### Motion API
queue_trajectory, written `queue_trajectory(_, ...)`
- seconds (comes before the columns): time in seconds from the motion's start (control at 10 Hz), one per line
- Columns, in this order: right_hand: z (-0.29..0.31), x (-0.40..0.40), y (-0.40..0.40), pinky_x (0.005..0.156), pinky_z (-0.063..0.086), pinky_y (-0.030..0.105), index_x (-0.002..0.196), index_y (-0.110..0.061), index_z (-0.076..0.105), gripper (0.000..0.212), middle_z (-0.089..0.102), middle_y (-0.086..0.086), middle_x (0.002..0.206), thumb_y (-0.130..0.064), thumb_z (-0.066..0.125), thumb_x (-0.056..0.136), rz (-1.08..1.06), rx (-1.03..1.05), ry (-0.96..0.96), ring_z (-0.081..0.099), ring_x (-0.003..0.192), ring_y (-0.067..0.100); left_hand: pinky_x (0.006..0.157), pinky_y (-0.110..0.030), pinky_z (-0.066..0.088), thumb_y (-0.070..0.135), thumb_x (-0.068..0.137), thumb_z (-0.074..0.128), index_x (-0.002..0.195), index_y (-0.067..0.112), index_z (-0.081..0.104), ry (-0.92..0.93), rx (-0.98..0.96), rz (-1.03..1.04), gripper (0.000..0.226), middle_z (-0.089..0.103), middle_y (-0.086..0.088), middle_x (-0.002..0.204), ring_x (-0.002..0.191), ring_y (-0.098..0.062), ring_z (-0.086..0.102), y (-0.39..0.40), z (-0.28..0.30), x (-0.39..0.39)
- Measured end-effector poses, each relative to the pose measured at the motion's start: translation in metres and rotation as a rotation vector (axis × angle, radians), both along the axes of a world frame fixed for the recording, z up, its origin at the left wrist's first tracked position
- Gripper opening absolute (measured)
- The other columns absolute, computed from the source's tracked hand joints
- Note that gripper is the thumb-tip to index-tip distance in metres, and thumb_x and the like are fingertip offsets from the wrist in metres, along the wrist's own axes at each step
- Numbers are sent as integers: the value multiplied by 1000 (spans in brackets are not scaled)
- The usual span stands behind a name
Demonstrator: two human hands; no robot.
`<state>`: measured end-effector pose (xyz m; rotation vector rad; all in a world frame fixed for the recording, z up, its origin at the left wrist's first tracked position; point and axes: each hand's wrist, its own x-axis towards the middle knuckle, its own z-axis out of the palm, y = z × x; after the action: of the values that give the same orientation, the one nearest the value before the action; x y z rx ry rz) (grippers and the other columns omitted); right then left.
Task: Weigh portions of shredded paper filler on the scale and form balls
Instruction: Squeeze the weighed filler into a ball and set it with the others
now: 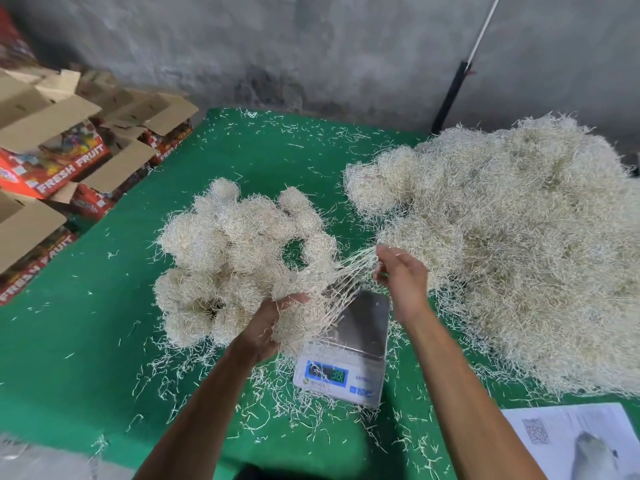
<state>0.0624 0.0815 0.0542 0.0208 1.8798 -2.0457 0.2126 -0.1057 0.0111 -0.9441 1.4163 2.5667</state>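
Observation:
My left hand (268, 323) grips a wad of pale shredded paper filler (301, 306) just left of the scale. My right hand (401, 275) pinches a few long strands (349, 275) that stretch taut from that wad, above the scale's steel pan (363, 327). The white digital scale (343, 375) sits on the green table (86, 341); its lit display is partly blurred. Several formed filler balls (235, 251) are piled left of centre. A large loose heap of filler (519, 244) fills the right side.
Loose strands litter the table around the scale. Open cardboard fruit boxes (55, 161) stand stacked off the table's left edge. A printed sheet of paper (575, 441) lies at the near right corner. A grey wall and a dark pole (450, 98) stand behind.

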Motion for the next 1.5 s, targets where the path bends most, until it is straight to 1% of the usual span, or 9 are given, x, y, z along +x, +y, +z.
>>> queue_trajectory(0.1,-8,28,-16,85,56,33,123,-18,62,60,72,-6,99,-69,64,90,302,291,55,67,85,18,98,-34,44,16,103,46,138,3,52,102,-197,-75,38,74,-5,77,73,-19,72,8,9,7)
queue_trajectory(0.3,-6,10,-15,44,38,13,67,-17,42,53,32,-10,44,-51,74,90,304,397,36,29,35,6,107,-17,41,72,82,59,119,25,72,214,-363,-226,61,64,7,135,131,-2,51,0,1,19)
queue_trajectory(0.5,-8,1,-19,101,39,34,71,-17,44,48,62,12,67,-42,83,85,111,215,-123,59,73,2,120,-47,26,46,103,44,148,13,43,-88,-161,-93,56,36,-16,158,147,-35,30,-14,0,7)
queue_trajectory(0.6,-9,-13,-10,89,56,27,82,-6,66,34,74,14,89,-35,83,82,68,56,-203,67,73,9,120,-45,21,47,98,49,145,9,46,-8,-156,-7,61,31,-15,160,149,-32,27,-15,-3,10)
queue_trajectory(0.8,-17,-62,27,80,58,30,114,6,66,26,70,16,124,-14,69,98,-290,-232,-341,75,92,20,110,-47,43,31,106,42,138,15,53,-107,-106,43,37,51,-17,145,136,-30,49,-19,-10,29)
queue_trajectory(0.9,-18,-76,55,96,59,34,117,1,67,22,69,16,127,-15,65,101,-343,-253,-329,73,110,21,60,-31,58,18,108,37,112,22,60,-197,-168,119,24,72,-8,86,75,-16,74,-34,-26,45)
queue_trajectory(1.2,-53,-47,33,111,48,54,160,-9,23,66,40,21,156,-31,55,107,-41,419,-50,55,132,36,54,-26,55,-8,104,33,140,18,45,-168,-242,56,45,64,-1,110,66,-13,72,-14,15,62)
queue_trajectory(1.4,-54,3,-10,107,52,43,160,-52,10,96,26,-15,162,-34,74,92,795,529,369,52,133,20,84,-4,44,88,17,75,143,20,16,51,-529,-134,155,62,21,122,99,10,61,-7,49,61)
queue_trajectory(1.5,-54,4,-22,75,56,28,140,-32,53,50,69,-4,127,-33,72,94,930,406,154,68,83,16,85,-24,53,70,81,64,154,11,27,22,-352,-24,100,78,-1,91,81,-12,72,-14,37,53)
